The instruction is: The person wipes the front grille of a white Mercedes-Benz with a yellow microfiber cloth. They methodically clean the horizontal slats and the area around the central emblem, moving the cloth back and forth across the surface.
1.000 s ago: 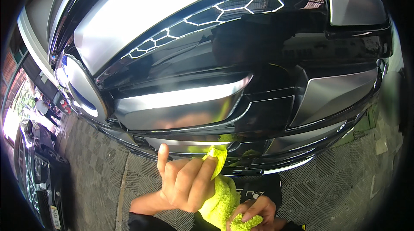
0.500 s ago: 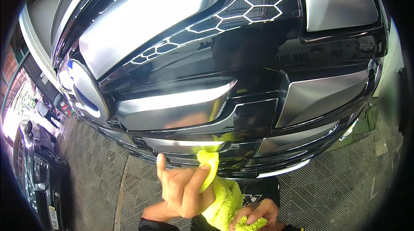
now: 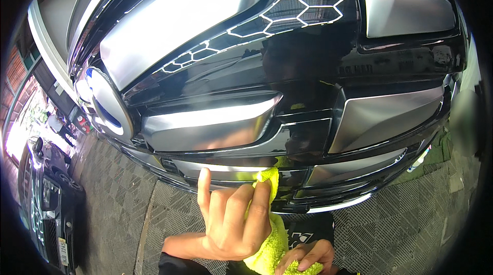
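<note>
A bright yellow-green microfibre cloth (image 3: 270,241) hangs between my two hands. My left hand (image 3: 233,216) pinches its upper end between thumb and fingers, one finger sticking up apart from the rest. That end of the cloth touches, or nearly touches, a lower silver panel of the glossy black car front (image 3: 303,80). Low in the view, close to my body, my right hand (image 3: 308,256) is closed around the other end, with a bunched part showing under its fingers. A silver trim panel (image 3: 205,126) with a bright reflection lies just above my left hand.
A round emblem (image 3: 109,103) sits on the car front at left. Another dark car (image 3: 49,193) stands at far left, and a person (image 3: 59,127) is in the background near the bright opening. Patterned floor tiles (image 3: 380,236) run beneath, with green material (image 3: 436,154) at right.
My left hand has moved right and slightly up along the lower panel, carrying its end of the cloth. My right hand stays low, gripping the other end.
</note>
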Tool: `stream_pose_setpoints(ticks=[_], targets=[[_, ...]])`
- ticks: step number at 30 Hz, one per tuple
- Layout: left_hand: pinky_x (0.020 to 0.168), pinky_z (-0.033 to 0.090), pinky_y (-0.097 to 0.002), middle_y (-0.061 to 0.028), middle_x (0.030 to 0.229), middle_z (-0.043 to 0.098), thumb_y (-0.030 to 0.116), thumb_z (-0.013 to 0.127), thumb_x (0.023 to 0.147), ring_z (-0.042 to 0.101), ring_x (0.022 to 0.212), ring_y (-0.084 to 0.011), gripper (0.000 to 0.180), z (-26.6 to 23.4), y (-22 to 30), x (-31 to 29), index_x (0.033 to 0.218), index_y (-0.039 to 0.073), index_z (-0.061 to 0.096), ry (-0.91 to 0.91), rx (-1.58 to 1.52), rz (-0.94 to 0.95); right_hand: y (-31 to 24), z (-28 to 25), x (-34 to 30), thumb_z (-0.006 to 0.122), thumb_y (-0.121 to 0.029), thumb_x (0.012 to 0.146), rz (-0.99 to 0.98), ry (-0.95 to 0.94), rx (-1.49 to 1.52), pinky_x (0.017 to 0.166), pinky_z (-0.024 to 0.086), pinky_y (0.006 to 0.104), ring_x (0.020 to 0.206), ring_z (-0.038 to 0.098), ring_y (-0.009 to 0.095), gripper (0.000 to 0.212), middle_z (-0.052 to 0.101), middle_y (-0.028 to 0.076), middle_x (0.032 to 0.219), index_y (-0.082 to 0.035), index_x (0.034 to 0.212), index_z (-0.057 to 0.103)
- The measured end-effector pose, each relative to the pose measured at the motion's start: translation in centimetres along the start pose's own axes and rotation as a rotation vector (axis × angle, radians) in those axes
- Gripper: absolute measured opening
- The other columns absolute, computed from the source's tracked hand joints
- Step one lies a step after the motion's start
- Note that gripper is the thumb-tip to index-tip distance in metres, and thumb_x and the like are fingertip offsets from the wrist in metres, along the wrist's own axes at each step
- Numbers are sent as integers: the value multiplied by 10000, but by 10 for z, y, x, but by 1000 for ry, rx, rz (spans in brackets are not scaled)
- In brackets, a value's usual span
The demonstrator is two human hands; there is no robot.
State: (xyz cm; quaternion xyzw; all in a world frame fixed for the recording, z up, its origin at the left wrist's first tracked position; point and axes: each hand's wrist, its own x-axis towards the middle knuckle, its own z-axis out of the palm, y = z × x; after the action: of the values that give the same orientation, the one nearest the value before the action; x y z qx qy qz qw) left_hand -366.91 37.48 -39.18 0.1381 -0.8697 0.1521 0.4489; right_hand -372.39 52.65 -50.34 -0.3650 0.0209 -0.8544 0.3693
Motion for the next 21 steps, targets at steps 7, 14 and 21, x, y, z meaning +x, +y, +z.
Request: stream_pose_setpoints(ticks=[7,14,21], targets=[[1113,463,-642,-59,874,606,49,787,742,564,700,-180,259,-8,-13,-9,996,-7,780,-35,124,117,6,6,1,768,-118,983,-2,2,16,681,588,401,761,700,268,402,672,249,1039,80,1205,498],[1100,487,-624,-66,861,593,58,775,753,549,695,-175,246,-21,-49,-17,987,-18,774,-88,217,345,4,7,5,759,-113,990,71,-42,-35,678,593,395,782,710,268,390,671,244,1033,63,1224,504],[1143,417,-675,-101,920,618,-39,755,734,599,733,-212,368,-28,-79,-33,1102,-58,755,-108,173,368,4,4,4,757,-118,993,74,-58,-30,684,593,387,802,707,265,392,664,248,1071,64,1227,500]])
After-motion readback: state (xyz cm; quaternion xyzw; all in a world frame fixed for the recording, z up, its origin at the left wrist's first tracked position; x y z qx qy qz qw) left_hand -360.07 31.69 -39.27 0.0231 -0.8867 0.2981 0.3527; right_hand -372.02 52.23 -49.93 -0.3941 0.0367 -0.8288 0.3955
